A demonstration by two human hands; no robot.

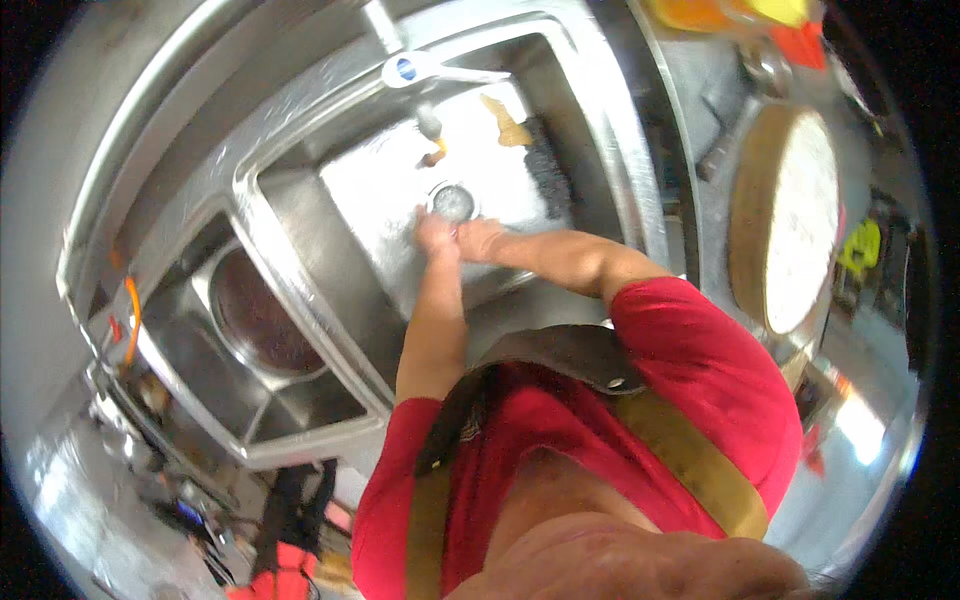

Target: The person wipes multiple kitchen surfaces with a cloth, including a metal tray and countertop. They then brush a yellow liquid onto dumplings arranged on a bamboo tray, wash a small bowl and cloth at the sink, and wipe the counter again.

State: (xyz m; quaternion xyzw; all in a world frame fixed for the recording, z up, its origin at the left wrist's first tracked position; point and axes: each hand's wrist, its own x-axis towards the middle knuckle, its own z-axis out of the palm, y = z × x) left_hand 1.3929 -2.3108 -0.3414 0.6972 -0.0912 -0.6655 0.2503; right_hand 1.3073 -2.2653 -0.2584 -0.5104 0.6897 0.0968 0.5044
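My left hand point(437, 234) and my right hand point(478, 238) are close together over a stainless steel sink basin point(300, 217). They are at the near edge of a small round thing with a pale rim point(453, 202); whether they grip it is blurred. Beneath them a bright metal sheet or tray point(375, 202) lies in the basin. Beyond the hands are the faucet point(409, 71) with its lever pointing right and a small orange-brown thing point(435, 156). A tan piece point(510, 127) and a dark, rough-textured strip point(549, 169) lie at the sheet's right side.
A second basin point(281, 409) on the left holds a round pan with a reddish-brown inside point(262, 311). An orange hose or cord point(133, 319) is at far left. On the right counter stand a thick round block with a pale top point(802, 217) and a dark-handled tool point(716, 154).
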